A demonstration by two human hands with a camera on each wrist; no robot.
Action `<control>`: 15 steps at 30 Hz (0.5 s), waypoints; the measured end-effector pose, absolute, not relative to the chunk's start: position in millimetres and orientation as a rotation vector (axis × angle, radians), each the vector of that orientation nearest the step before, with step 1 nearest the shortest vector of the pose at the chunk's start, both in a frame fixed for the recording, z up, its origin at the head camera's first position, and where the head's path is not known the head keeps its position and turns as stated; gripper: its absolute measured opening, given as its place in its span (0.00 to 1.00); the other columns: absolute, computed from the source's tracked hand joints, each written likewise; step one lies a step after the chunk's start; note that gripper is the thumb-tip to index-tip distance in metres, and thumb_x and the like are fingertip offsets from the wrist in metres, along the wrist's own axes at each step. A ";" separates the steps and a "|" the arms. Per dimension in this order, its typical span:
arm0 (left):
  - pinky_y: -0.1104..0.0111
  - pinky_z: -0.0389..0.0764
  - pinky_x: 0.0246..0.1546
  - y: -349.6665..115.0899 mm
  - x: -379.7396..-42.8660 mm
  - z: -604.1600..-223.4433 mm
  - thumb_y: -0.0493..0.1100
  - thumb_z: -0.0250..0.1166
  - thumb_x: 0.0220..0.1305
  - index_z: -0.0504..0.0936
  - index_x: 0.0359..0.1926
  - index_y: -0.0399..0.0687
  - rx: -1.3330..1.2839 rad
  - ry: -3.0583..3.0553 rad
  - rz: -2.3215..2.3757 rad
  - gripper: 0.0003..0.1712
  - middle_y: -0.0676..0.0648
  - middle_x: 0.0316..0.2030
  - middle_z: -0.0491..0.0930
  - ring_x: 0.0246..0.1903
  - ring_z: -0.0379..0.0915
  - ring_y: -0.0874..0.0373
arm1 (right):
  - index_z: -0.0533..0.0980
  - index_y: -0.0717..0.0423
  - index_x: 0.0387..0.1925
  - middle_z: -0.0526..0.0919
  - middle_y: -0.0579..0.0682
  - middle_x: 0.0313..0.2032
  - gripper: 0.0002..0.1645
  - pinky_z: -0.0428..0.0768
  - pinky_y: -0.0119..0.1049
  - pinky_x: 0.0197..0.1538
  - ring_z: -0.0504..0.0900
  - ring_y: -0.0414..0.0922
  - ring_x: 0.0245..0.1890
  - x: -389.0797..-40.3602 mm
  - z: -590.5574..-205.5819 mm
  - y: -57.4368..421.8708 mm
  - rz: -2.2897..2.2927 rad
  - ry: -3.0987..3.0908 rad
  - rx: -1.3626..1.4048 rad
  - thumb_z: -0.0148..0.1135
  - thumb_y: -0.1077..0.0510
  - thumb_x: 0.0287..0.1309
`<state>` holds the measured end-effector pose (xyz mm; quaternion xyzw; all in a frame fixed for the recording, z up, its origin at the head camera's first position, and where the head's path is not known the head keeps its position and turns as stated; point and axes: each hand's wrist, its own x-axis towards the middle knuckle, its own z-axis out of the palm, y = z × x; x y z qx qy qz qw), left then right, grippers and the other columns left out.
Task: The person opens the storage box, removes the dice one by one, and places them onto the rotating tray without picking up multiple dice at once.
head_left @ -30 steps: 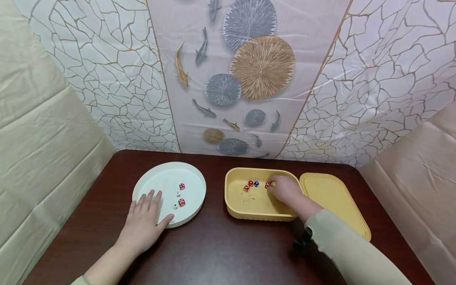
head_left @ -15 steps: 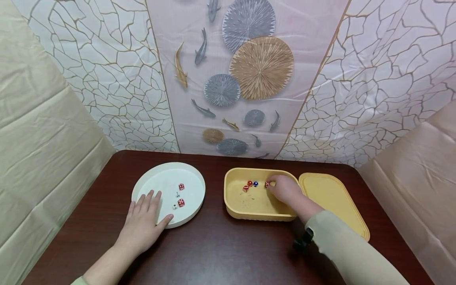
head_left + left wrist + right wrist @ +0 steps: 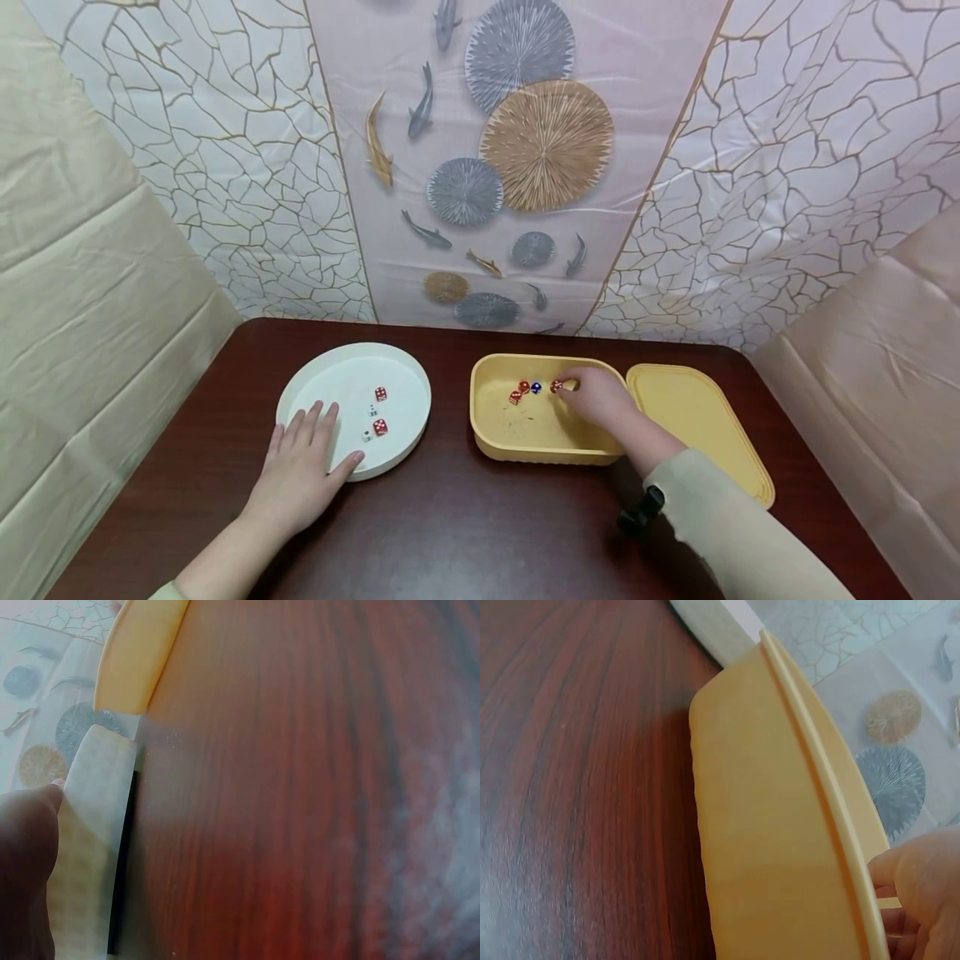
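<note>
At the left, my left hand [image 3: 296, 475] rests over the near-left rim of a round white tray [image 3: 408, 442], fingers straight and thumb along the edge. Two red dice [image 3: 380, 427] and two small pale dice [image 3: 367, 436] lie in the tray. My right hand [image 3: 596, 396] reaches into a yellow rectangular box [image 3: 495, 446], its thumb and index finger pinching a red die [image 3: 556, 386]. Left of that die, a blue die [image 3: 536, 387] and two more red ones [image 3: 515, 397] sit on the box floor. In the right wrist view the box wall hides the fingertips.
A flat yellow lid [image 3: 708, 425] lies right of the box, under the right forearm's reach. Both containers stand on a dark brown table [image 3: 465, 525]. Patterned cloth hangs behind, and beige cloth [image 3: 885, 358] walls the sides.
The right hand and the red die at its fingertips have shifted slightly left inside the box. The left hand stays put on the tray.
</note>
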<state>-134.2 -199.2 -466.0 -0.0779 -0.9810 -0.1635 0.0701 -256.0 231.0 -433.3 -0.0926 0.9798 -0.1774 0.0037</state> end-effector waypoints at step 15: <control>0.36 0.45 0.68 -199.9 -134.1 -466.8 0.72 0.51 0.68 0.55 0.76 0.39 -0.241 -2.944 -0.480 0.51 0.31 0.72 0.55 0.71 0.47 0.30 | 0.84 0.51 0.51 0.84 0.46 0.32 0.17 0.77 0.39 0.35 0.79 0.42 0.30 -243.3 -421.2 215.6 -0.701 3.043 -0.256 0.66 0.53 0.61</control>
